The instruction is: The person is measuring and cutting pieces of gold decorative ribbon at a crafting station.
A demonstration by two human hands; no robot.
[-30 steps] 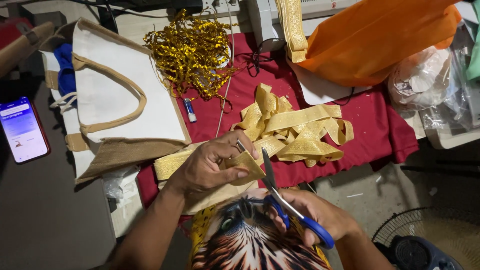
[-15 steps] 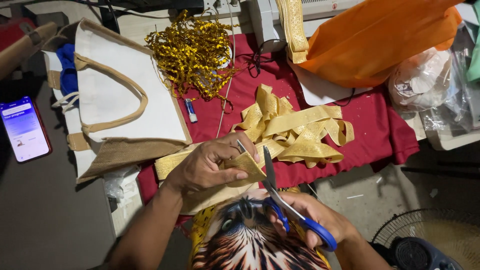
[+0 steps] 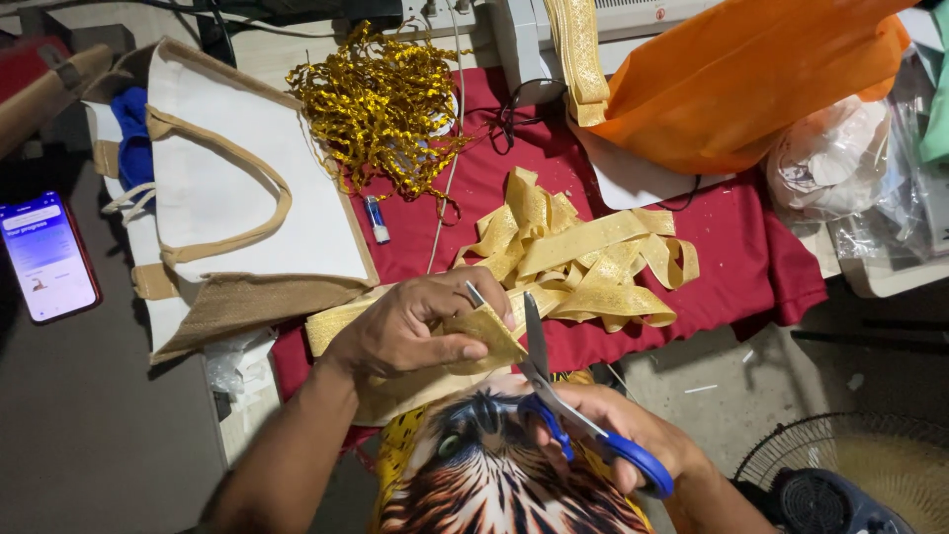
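My left hand [image 3: 415, 321] pinches a folded piece of gold ribbon [image 3: 486, 331] just above my lap. Blue-handled scissors [image 3: 568, 410] are gripped by my right hand [image 3: 623, 435], their blades pointing up beside the ribbon's right edge. A loose pile of the same gold ribbon [image 3: 578, 252] lies on the red cloth [image 3: 751, 247] right behind my hands. More gold strip [image 3: 331, 326] runs left under my left hand.
A white and jute tote bag [image 3: 237, 208] lies at the left. Gold curly trim [image 3: 381, 104] and a small lighter [image 3: 377, 220] sit behind. An orange bag [image 3: 741, 79] and plastic bags [image 3: 840, 163] are at right. A lit phone [image 3: 47, 255] lies far left; a fan [image 3: 850, 480] stands bottom right.
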